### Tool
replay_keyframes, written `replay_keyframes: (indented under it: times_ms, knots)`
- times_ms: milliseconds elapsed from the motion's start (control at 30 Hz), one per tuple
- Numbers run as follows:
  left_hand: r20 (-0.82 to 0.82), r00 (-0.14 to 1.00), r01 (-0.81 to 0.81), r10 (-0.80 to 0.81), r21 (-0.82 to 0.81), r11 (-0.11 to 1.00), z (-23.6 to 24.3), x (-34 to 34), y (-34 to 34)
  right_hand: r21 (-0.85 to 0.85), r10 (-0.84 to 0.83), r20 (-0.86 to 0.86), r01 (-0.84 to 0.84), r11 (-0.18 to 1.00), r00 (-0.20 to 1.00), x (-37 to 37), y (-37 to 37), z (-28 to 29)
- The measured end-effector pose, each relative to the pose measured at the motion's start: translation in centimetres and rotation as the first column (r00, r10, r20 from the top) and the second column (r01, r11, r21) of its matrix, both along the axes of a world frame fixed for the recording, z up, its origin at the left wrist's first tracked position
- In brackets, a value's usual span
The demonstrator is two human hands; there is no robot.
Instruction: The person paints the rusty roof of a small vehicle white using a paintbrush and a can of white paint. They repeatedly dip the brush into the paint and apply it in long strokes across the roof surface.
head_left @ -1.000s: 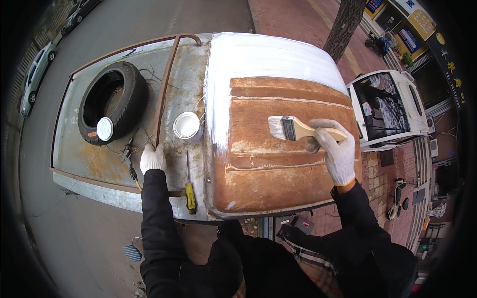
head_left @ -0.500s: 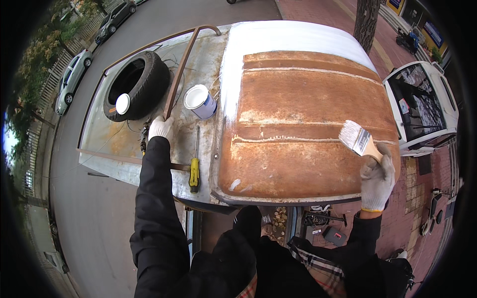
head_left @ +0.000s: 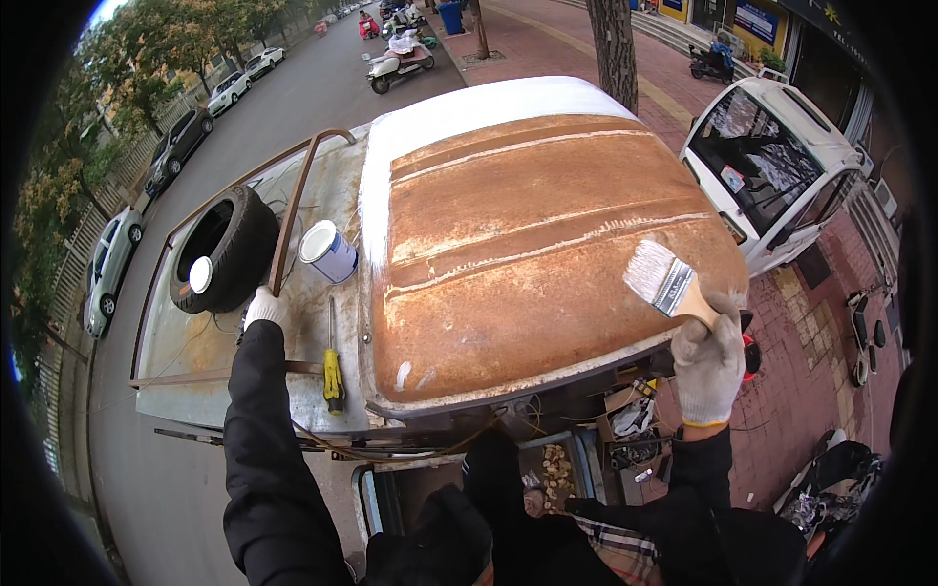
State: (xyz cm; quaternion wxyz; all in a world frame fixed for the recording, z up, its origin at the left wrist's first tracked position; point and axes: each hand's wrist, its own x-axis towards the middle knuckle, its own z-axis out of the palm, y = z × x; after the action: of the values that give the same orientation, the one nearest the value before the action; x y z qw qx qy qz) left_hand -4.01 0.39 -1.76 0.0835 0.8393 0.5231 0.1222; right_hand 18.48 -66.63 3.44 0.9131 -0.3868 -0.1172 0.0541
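My right hand (head_left: 710, 354), in a whitish knit glove, grips the wooden handle of a wide paintbrush (head_left: 674, 290). Its white-coated bristles point up and left over the near right part of a rusty brown vehicle roof (head_left: 508, 283). White paint (head_left: 508, 95) covers the roof's far end and runs along its left edge. At the left, my gloved left hand (head_left: 264, 306) is closed around the near end of a brown metal bar (head_left: 297, 210). Just right of that bar stands an open paint can (head_left: 337, 259) with white inside. A yellow-and-black screwdriver (head_left: 333, 376) lies nearer me.
A black tyre (head_left: 249, 244) rests on the grey metal surface at left, with a round white lid (head_left: 200, 275) against it. A tree trunk (head_left: 616, 59) rises beyond the roof. A white vehicle (head_left: 772, 156) stands at right. Below me is a blue-edged frame (head_left: 369, 503).
The view has tilted up, showing more of the street. My right hand still holds the brush, whose bristles now point further left. My left hand stays on the bar.
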Motion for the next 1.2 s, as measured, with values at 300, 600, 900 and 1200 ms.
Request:
replay_keyframes:
  times_ms: [300,600,900,1200]
  knots:
    - [-0.217,0.975,-0.056,0.051,-0.013,0.998,2.3,-2.1,-5.5,-0.052,0.004,0.032,-0.002,0.999,0.999,-3.5,-2.9,0.2]
    - [-0.153,0.985,0.079,-0.079,-0.007,0.997,-2.8,-2.4,1.2,-0.028,-0.172,-0.018,0.172,0.985,0.985,-5.8,-5.2,-0.9]
    - [-0.110,0.993,0.049,-0.049,-0.003,0.999,-6.9,-2.2,5.7,-0.009,-0.253,-0.032,0.253,0.967,0.967,-5.7,-7.5,-3.4]
    - [0.044,0.987,0.147,-0.152,0.091,0.985,-2.6,-4.0,0.7,-0.007,-0.239,-0.001,0.239,0.971,0.971,-3.4,-4.8,-2.1]
